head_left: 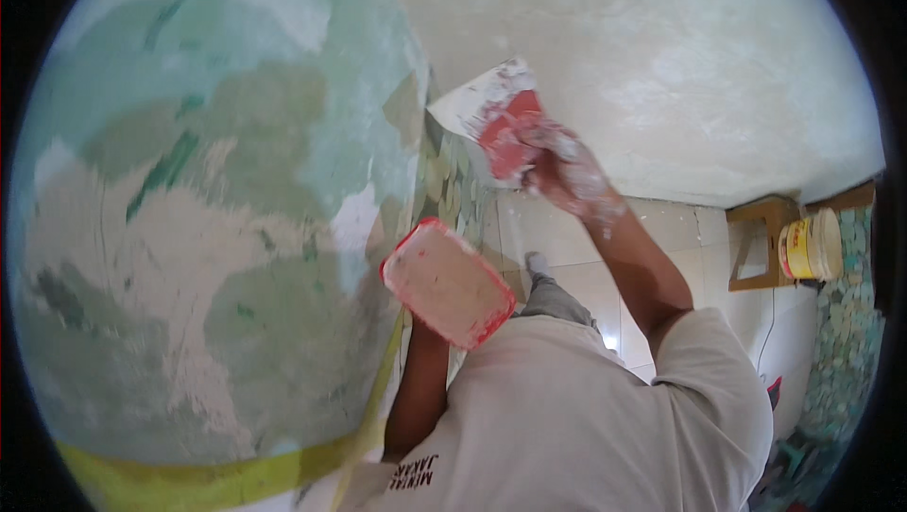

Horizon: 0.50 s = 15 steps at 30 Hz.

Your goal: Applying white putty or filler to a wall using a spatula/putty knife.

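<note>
Clearly, in the head view, the right hand (570,170), smeared white, is clamped on a red-handled scraper (510,125) near where the pale wall (690,59) meets the patchy green wall (265,304). A red-rimmed tray (492,325) holding pale paste (444,281) hides the left hand above its forearm (418,384); I cannot tell its grip. A bucket (812,244) shows far right.

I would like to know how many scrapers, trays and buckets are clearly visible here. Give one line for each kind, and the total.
Scraper with red handle: 1
Tray with red rim: 1
Cream bucket with yellow label: 1
Total: 3
</note>
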### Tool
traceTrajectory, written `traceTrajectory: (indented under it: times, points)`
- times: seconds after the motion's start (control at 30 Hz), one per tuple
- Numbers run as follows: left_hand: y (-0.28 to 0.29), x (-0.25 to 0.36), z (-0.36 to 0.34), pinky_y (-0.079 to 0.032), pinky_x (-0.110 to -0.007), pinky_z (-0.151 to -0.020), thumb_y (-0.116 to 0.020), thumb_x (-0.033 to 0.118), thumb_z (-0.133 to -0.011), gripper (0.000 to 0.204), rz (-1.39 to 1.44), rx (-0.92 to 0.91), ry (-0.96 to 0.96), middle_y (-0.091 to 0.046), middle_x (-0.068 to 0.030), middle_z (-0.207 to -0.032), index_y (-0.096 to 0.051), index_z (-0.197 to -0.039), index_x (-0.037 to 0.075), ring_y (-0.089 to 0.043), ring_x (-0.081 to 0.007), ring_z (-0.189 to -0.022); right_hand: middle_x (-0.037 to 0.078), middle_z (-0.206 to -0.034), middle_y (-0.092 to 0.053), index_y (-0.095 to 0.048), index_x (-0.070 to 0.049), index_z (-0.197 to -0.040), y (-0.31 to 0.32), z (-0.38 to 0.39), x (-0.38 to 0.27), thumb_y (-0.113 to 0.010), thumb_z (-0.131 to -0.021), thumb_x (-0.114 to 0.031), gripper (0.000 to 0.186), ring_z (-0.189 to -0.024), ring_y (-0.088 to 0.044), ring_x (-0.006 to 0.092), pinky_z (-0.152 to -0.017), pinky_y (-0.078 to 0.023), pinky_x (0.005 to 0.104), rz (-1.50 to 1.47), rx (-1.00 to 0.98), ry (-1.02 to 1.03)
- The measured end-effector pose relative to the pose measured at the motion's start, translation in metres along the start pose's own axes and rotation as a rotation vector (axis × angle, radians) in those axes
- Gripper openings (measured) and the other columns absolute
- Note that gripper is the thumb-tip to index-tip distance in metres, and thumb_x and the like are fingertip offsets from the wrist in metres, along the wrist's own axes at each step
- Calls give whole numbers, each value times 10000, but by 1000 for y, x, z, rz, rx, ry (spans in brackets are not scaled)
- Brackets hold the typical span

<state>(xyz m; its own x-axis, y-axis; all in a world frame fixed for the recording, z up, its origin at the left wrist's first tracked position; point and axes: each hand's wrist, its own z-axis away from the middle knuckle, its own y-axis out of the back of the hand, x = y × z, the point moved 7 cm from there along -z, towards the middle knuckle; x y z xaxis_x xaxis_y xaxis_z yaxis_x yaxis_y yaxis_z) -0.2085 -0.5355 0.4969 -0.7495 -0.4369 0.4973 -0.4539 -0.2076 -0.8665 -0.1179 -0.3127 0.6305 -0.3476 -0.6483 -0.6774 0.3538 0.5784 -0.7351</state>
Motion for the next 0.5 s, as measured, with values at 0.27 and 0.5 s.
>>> traceTrajectory:
  times: [0.27, 0.5]
  points:
    - [48, -2, -25, -377, -435, -1043, -339, 612, -927, 677, 222, 295, 11, -494, -105, -1343, -428, -1352, 92, -489, -283, -1193, 116, -897, -666, -612, 52, -1012, -43, 98, 3, -586, -848, -25, 184, -632, -629, 170, -527, -507, 264, 848, -122, -152]
    - [-16, -10, -63, -357, -458, -1056, -366, 767, -831, 889, 148, 213, -49, -472, -141, -1359, -437, -1344, 44, -471, -323, -1210, 151, -765, -610, -585, 40, -1028, -51, 103, -1, -582, -833, -32, 208, -628, -572, 295, -599, -457, 370, 1353, -406, 168]
